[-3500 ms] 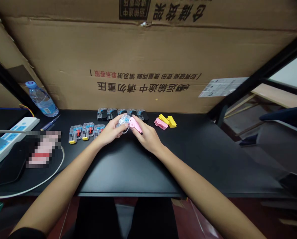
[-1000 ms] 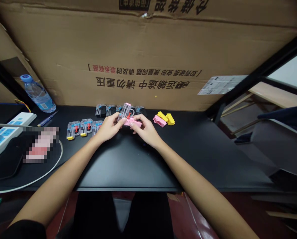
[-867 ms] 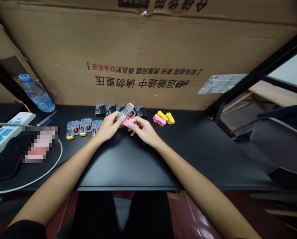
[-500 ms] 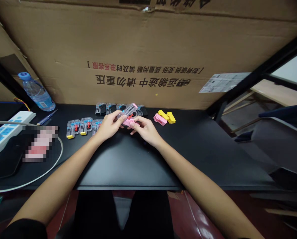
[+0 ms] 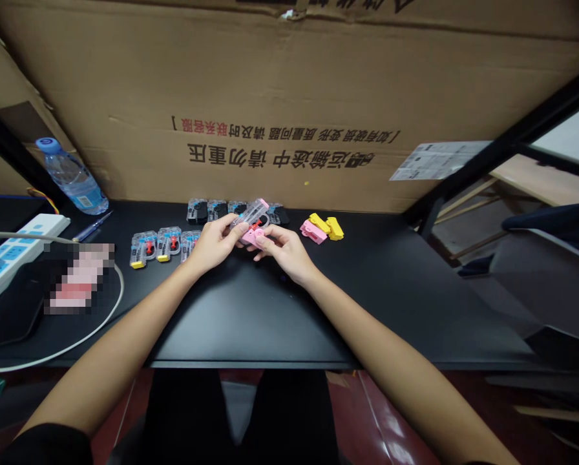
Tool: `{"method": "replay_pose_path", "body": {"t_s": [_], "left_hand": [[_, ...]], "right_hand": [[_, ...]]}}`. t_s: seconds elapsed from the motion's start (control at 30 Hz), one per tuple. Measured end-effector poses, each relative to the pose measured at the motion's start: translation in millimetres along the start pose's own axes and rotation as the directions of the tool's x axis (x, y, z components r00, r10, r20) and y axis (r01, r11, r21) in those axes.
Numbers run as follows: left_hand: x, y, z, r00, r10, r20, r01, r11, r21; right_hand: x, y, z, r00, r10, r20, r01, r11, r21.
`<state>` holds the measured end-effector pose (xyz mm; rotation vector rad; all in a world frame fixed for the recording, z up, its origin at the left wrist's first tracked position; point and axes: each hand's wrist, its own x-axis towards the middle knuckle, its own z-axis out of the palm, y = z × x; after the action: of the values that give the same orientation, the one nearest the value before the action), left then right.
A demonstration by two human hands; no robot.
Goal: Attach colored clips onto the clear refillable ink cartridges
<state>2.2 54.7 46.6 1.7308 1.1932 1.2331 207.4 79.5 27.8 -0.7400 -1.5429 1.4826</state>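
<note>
My left hand is closed on a clear toy water gun with a pink tip and a red trigger, held tilted above the desk. My right hand pinches a pink plastic piece against the toy's lower part; I cannot tell whether the two are joined. Left of my hands lie clear toy water guns with yellow ends and red triggers. Behind my hands is a row of clear and black toy guns, partly hidden. To the right sit yellow pieces and a pink piece.
A cardboard sheet stands along the back of the black desk. At the left are a water bottle, a pen, a white power strip, a dark phone-like slab and a looping cable.
The pink piece in my right hand has turned slightly and shifted a little against the toy water gun. Both hands stay in nearly the same place.
</note>
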Motion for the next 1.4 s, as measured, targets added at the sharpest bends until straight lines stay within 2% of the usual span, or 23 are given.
{"method": "replay_pose_path", "body": {"t_s": [0.2,0.43,0.53,0.83,1.03,1.17,1.4], "left_hand": [[-2,3,0.4,0.998,0.016,-0.061,-0.013,0.999,0.052],[-1,1,-1.7,0.999,0.038,-0.037,-0.034,0.994,0.104],[-1,0,-1.3,1.0,0.025,-0.016,-0.024,0.998,0.062],[-3,-1,6.0,0.999,-0.051,-0.012,0.05,0.995,-0.087],[-5,3,0.7,1.0,-0.022,0.007,0.021,0.995,0.095],[-5,2,-1.6,1.0,0.016,0.018,-0.02,0.976,0.217],[-4,3,-2.0,0.998,0.053,0.029,-0.059,0.952,0.3]], "right_hand": [[0,0,2,1.0,-0.008,-0.027,0.007,0.999,-0.034],[2,-3,-2,0.999,-0.003,-0.034,0.002,1.0,-0.027],[2,-7,-5,0.999,-0.004,-0.051,0.002,0.999,-0.034],[1,-11,-9,0.998,-0.019,0.053,0.027,0.989,-0.148],[-1,-14,-11,0.997,-0.019,0.077,0.042,0.952,-0.302],[-1,-16,-9,0.998,-0.018,0.063,0.037,0.951,-0.306],[0,-21,-11,0.997,-0.011,0.08,0.035,0.951,-0.306]]}}
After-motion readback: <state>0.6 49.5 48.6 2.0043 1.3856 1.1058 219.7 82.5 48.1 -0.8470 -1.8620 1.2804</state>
